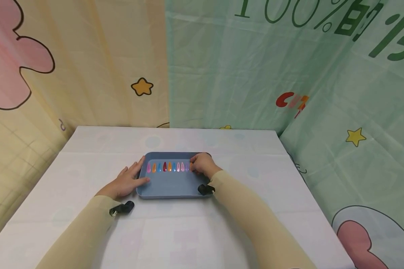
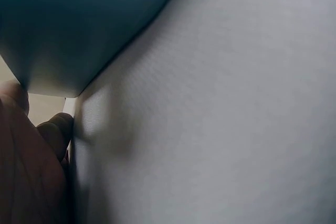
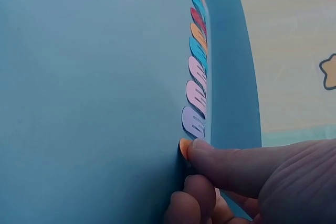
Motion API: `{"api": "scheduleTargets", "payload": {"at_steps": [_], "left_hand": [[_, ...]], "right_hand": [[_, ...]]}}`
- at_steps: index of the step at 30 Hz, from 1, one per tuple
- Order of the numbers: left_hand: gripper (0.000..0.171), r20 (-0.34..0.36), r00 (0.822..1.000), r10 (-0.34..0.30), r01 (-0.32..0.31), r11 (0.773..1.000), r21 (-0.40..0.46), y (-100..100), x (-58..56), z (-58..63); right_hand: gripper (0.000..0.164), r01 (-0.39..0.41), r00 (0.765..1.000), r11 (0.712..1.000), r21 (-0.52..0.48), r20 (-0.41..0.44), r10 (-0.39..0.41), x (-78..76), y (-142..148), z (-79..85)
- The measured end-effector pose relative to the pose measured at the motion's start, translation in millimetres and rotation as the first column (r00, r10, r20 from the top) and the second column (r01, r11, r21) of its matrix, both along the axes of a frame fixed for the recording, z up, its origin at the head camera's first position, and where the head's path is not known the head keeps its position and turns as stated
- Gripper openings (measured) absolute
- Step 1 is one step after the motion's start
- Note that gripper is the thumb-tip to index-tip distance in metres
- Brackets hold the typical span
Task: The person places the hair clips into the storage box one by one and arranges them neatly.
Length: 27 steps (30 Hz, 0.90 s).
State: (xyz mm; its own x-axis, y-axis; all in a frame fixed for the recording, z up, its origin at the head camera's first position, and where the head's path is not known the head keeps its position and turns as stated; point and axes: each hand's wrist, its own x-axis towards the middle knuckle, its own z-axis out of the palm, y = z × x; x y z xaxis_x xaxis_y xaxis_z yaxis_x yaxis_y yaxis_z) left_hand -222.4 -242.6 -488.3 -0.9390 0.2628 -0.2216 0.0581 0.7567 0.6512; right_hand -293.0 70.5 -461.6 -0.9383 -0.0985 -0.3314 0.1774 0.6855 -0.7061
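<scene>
A blue-grey tray (image 1: 175,186) lies on the table, with several colourful snap hair clips lined up along its far side, among them a red hair clip (image 1: 165,166). At the right end of this row, my right hand (image 1: 203,164) pinches an orange hair clip (image 3: 184,148) between thumb and fingers, covering much of it. Beside it in the right wrist view is a lilac hair clip (image 3: 192,121). My left hand (image 1: 126,182) rests at the tray's left edge with straight, spread fingers, the thumb reaching over the rim. In the left wrist view the tray's underside looms close.
The table (image 1: 168,231) has a pale patterned cover. Printed curtains (image 1: 222,74) hang behind it and along both sides. A small black device (image 1: 122,207) is strapped at the left cuff, and another black device (image 1: 206,189) at the right cuff overlaps the tray's near right corner.
</scene>
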Motion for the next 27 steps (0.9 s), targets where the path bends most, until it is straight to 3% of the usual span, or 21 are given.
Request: {"api": "scheduleTargets", "payload": {"at_steps": [14, 27], "left_hand": [[0.102, 0.007, 1.000, 0.011, -0.011, 1.000, -0.006, -0.5, -0.7, -5.4], [0.103, 0.003, 1.000, 0.013, -0.013, 1.000, -0.007, -0.8, -1.9, -5.3]], "right_hand": [[0.036, 0.025, 0.999, 1.000, 0.016, 0.019, -0.025, 2.2, 0.6, -0.8], [0.034, 0.011, 1.000, 0.999, 0.039, -0.020, -0.010, 6.1, -0.9, 0.7]]}}
